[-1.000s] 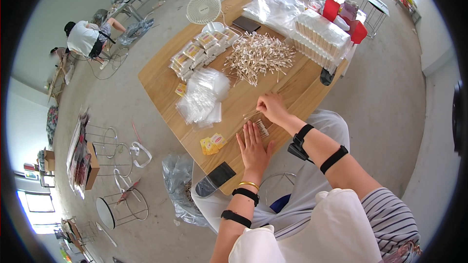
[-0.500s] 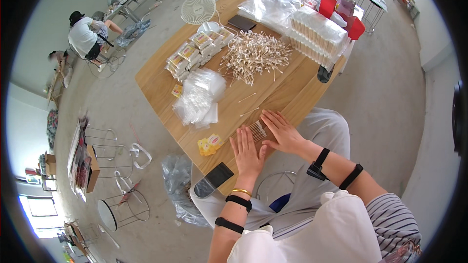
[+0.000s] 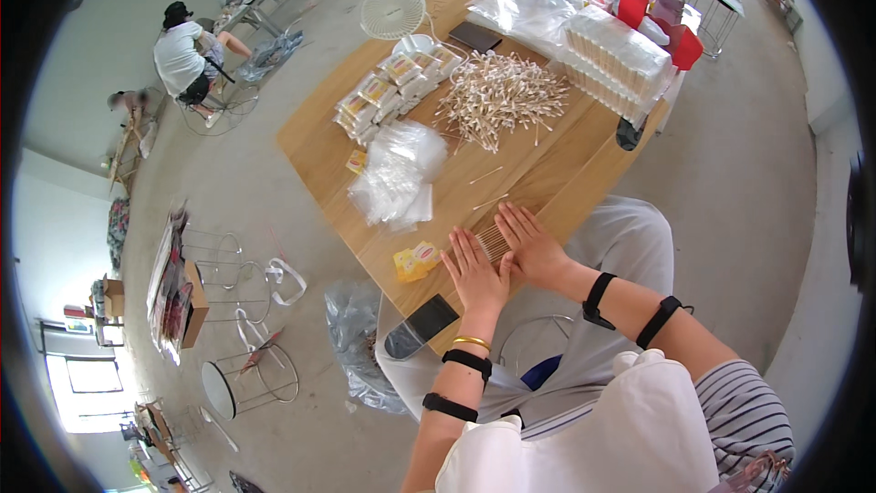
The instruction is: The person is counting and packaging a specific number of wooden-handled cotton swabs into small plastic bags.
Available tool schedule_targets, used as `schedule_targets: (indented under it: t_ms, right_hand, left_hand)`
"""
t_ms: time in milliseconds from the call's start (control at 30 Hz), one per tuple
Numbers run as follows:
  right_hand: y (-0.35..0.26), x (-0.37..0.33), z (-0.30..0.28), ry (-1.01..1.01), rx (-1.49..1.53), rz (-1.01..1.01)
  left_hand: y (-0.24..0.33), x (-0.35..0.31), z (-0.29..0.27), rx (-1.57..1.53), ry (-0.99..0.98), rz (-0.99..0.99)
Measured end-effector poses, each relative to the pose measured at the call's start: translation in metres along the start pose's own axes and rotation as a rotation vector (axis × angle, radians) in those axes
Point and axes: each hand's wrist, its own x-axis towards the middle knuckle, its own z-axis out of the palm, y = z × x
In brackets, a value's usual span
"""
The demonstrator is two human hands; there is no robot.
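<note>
A row of cotton swabs point(image 3: 494, 243) lies side by side near the front edge of the wooden table point(image 3: 319, 141). My left hand point(image 3: 476, 272) is flat at the row's left end, fingers stretched out. At the right end, my right hand point(image 3: 535, 254) lies flat too, its fingers straight and close together. The swabs show between the two hands, whose thumbs nearly meet; the ends of the row are partly hidden. Just beyond lie two loose cotton swabs point(image 3: 490, 202). Yellow printed cards point(image 3: 416, 261) rest left of my left hand.
Clear plastic bags point(image 3: 397, 173), filled packets point(image 3: 388, 91) and a heap of cotton swabs point(image 3: 502, 96) cover the table's middle. A white fan point(image 3: 393, 13) and bundled swabs in plastic point(image 3: 616, 59) stand farther back. A phone-like black slab point(image 3: 429, 320) lies at the near-left corner. A person point(image 3: 182, 59) sits far left.
My hands have drawn closer together, and the row of swabs between them looks narrower and tighter. The whole view has shifted slightly, moving the scene to the right.
</note>
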Motion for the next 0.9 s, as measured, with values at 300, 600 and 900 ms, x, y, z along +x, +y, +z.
schedule_targets:
  t_ms: [300, 600, 900]
  right_hand:
    - [-0.001, -0.003, -0.006, -0.019, -0.037, 0.011]
    - [-0.002, -0.003, -0.003, 0.016, -0.030, 0.007]
    - [0.001, -0.005, -0.005, 0.017, -0.022, 0.032]
  left_hand:
    - [-0.087, 0.000, -0.041, -0.116, 0.271, -0.287]
    - [-0.111, 0.026, -0.049, -0.106, 0.164, -0.237]
    - [-0.123, 0.033, -0.073, -0.594, 0.194, -0.336]
